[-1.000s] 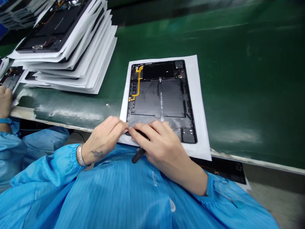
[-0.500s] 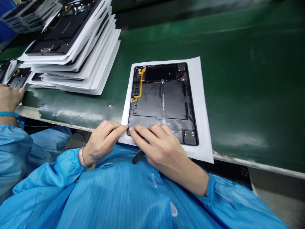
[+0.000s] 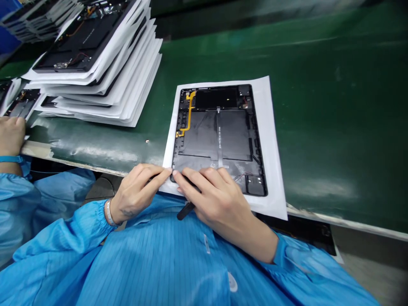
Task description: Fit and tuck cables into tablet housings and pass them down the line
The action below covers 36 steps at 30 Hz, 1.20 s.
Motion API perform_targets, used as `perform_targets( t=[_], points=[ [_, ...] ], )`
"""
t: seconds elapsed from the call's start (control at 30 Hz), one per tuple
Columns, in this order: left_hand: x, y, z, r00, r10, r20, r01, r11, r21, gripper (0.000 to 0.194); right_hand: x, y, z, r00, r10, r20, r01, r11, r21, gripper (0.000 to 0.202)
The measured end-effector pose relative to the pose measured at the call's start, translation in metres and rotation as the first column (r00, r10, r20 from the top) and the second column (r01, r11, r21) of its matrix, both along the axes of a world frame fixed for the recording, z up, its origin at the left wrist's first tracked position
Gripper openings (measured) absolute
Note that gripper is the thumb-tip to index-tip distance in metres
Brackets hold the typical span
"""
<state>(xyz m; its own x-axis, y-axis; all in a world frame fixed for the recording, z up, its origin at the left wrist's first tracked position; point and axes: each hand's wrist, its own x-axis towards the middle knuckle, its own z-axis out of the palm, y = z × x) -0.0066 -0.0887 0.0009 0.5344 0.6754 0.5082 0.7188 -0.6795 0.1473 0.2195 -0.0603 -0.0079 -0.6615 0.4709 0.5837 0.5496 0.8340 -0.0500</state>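
Observation:
An opened tablet housing (image 3: 200, 136) with a yellow ribbon cable (image 3: 190, 112) along its left side lies on a white paper sheet (image 3: 276, 182). My left hand (image 3: 138, 189) has its fingers closed, the tips at the housing's near left corner; anything between them is too small to name. Beside it, my right hand (image 3: 216, 195) is closed around a slim black tool (image 3: 185, 210), whose blunt end sticks out below the palm. The tool's working end is hidden under the fingers. Both hands' fingertips nearly meet at that corner.
A tall stack of tablet housings with white paper sheets (image 3: 127, 93) between them stands on the green table (image 3: 334, 127) at the left. Another person's hand (image 3: 11, 136) is at the far left edge. A tiny part (image 3: 147, 140) lies near the table's front edge.
My hands have shifted only slightly and stay at the same corner. The other person's hand has moved a little to the left.

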Motion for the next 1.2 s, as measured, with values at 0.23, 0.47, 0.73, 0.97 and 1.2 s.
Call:
perform_targets(
  t=[0.23,0.47,0.73,0.97,1.2],
  points=[
    [-0.004,0.003,0.003,0.999,-0.04,-0.023,0.039,0.999,-0.023,0.045,0.002,0.0,0.0,1.0,0.015,0.012,-0.015,1.0,0.0,0.024],
    [-0.009,0.005,0.005,0.996,-0.08,-0.04,0.078,0.996,-0.042,0.04,0.007,0.001,0.004,0.962,-0.005,-0.273,-0.054,0.977,-0.204,0.033],
    [-0.008,0.008,0.009,1.0,-0.002,0.026,0.003,0.998,-0.055,0.034,0.023,0.01,0.03,0.995,-0.101,-0.024,0.097,0.987,-0.131,0.051],
    [-0.002,0.028,0.005,0.996,-0.09,0.017,0.091,0.955,-0.283,0.055,0.024,0.011,0.023,1.0,-0.019,0.022,0.022,0.99,-0.136,0.028],
    [0.002,0.041,-0.007,0.991,-0.127,0.035,0.132,0.934,-0.332,0.054,0.02,0.009,0.017,0.992,0.119,-0.05,-0.128,0.955,-0.266,0.058]
  ],
)
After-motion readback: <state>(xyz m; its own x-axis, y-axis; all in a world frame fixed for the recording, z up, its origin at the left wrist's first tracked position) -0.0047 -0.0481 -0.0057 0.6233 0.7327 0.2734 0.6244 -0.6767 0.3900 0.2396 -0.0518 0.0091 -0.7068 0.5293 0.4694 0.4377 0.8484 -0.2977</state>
